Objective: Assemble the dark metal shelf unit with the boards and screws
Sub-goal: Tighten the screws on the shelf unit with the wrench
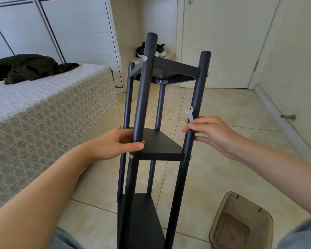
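The dark metal shelf unit [144, 97] stands tilted in front of me, its poles reaching away over the floor. Three black boards sit between the poles: a far one [176, 68], a middle one [160, 144] and a near one [142, 216]. Silver screws show at the pole joints [145, 58]. My left hand [113, 144] grips the near left pole just above the middle board. My right hand [214, 133] grips the right pole [197, 97] and also holds a small silver wrench [190, 114], which sticks up from its fingers.
A bed with a patterned cover [43, 114] fills the left side, dark clothes [31, 67] lying on it. A translucent plastic bin [241, 221] sits on the tiled floor at lower right. Black shoes [160, 50] rest by the far wall. A door [223, 42] is behind.
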`<state>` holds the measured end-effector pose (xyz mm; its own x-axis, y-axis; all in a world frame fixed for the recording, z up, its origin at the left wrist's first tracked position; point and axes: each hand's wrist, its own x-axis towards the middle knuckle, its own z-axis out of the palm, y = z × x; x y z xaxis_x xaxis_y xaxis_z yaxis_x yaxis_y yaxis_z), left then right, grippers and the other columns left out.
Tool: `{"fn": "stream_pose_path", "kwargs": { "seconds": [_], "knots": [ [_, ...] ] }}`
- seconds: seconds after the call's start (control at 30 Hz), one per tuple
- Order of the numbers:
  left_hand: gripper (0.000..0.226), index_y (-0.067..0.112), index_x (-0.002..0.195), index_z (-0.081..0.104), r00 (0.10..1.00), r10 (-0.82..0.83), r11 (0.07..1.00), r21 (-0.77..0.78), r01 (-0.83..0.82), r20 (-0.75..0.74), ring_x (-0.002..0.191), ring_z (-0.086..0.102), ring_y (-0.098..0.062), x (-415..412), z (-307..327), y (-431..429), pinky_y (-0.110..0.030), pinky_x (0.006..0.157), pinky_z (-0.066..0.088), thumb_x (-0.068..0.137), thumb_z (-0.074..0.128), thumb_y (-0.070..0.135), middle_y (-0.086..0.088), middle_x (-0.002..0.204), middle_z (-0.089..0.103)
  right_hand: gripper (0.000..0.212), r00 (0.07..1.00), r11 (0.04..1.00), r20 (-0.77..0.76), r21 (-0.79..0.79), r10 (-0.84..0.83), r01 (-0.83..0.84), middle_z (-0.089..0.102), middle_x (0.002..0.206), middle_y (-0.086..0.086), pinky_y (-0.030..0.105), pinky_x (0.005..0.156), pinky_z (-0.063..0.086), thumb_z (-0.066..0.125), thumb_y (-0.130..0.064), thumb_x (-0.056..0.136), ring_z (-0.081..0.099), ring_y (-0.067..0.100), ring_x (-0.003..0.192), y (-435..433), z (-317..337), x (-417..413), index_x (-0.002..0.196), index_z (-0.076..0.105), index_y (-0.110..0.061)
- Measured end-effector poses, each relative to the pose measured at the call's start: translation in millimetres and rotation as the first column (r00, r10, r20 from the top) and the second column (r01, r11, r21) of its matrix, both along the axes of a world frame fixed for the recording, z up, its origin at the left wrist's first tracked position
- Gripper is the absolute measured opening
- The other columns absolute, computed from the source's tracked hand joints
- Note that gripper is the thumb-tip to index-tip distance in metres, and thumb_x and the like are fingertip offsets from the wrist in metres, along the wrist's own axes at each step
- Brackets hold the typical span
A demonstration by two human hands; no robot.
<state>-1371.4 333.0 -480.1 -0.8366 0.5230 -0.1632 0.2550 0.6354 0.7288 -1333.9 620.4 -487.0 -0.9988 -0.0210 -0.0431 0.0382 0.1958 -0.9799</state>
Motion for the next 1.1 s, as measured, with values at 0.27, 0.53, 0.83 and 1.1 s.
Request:
{"fn": "stream_pose_path", "kwargs": {
  "seconds": [0.27,0.53,0.83,1.1],
  "knots": [
    [0.076,0.017,0.144,0.046,0.984,0.158,0.976,0.161,-0.144,-0.079,0.114,0.066,-0.01,4.8,7.8,13.3,-0.028,0.102,0.05,0.078,0.067,0.049,0.001,0.12,0.072,0.018,1.0,0.999,-0.002,-0.033,-0.016,0.016,0.063,0.121,-0.006,0.035,0.099,0.048,0.062,-0.016,0.095,0.056,0.008,0.118,0.9,1.0,2.2,0.091,0.079,-0.013],
    [0.04,0.015,0.133,0.051,0.961,0.27,0.876,0.429,-0.221,-0.055,0.086,0.074,-0.024,11.3,15.3,23.5,-0.033,0.08,0.062,0.096,0.061,0.007,-0.011,0.103,0.072,0.013,0.998,0.998,-0.033,0.003,-0.055,0.056,0.063,0.118,0.0,0.023,0.085,0.051,0.066,-0.019,0.091,0.058,0.011,0.113,-10.6,3.4,4.0,0.093,0.079,-0.017],
    [0.029,0.022,0.122,0.057,0.953,0.296,0.842,0.488,-0.23,-0.061,0.082,0.072,-0.018,7.2,17.3,24.2,-0.022,0.073,0.059,0.099,0.057,0.004,-0.017,0.108,0.067,0.014,0.991,0.997,-0.114,0.026,-0.07,0.073,0.061,0.117,0.004,0.009,0.064,0.051,0.067,-0.019,0.091,0.062,0.006,0.102,-14.2,10.3,10.7,0.096,0.079,-0.018],
    [0.031,0.013,0.128,0.062,0.95,0.31,0.802,0.546,-0.24,-0.037,0.093,0.073,-0.022,-4.1,11.4,28.1,-0.035,0.086,0.061,0.097,0.061,0.009,-0.003,0.101,0.073,0.015,0.972,0.991,-0.21,0.063,-0.106,0.121,0.06,0.113,0.008,0.032,0.092,0.055,0.065,-0.019,0.093,0.062,0.015,0.105,-10.9,27.9,17.2,0.091,0.08,-0.023]
  ]
}}
